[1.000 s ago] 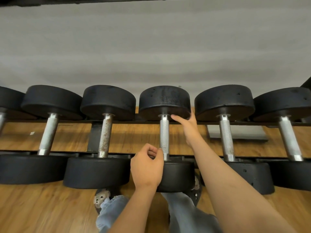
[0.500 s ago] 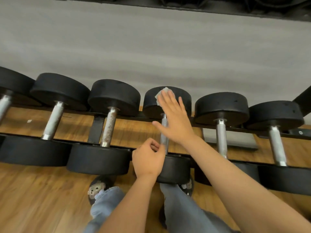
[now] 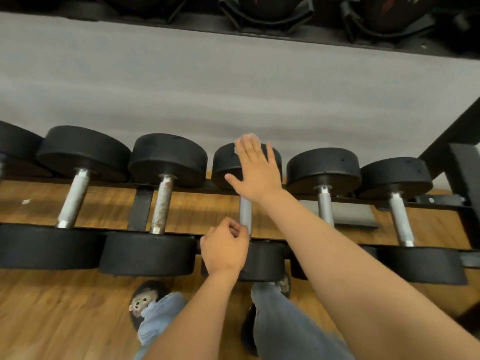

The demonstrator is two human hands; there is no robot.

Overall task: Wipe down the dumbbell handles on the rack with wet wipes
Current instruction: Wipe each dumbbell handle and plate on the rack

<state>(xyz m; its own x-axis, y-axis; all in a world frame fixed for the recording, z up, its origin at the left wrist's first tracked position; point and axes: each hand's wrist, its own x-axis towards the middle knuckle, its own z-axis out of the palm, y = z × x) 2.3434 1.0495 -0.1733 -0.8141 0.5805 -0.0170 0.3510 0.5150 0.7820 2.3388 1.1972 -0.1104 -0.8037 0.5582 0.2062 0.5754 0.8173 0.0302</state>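
Several black dumbbells with silver handles lie across a low rack (image 3: 141,203). My right hand (image 3: 255,170) lies flat with straight fingers on the far head of the middle dumbbell (image 3: 224,162), pressing a white wet wipe (image 3: 249,137) whose edge shows past the fingertips. My left hand (image 3: 224,246) is curled at the near end of that dumbbell's handle (image 3: 245,215), fingers pinching the bar just above the near head (image 3: 265,261).
A rusty-handled dumbbell (image 3: 162,203) lies to the left and two cleaner ones (image 3: 324,203) to the right. A black frame post (image 3: 465,178) rises at the far right. A grey wall is behind, a wooden floor and my feet below.
My right hand has slid from the top of the handle up onto the far head with the wipe under it. The left hand has stayed on the handle's near end.
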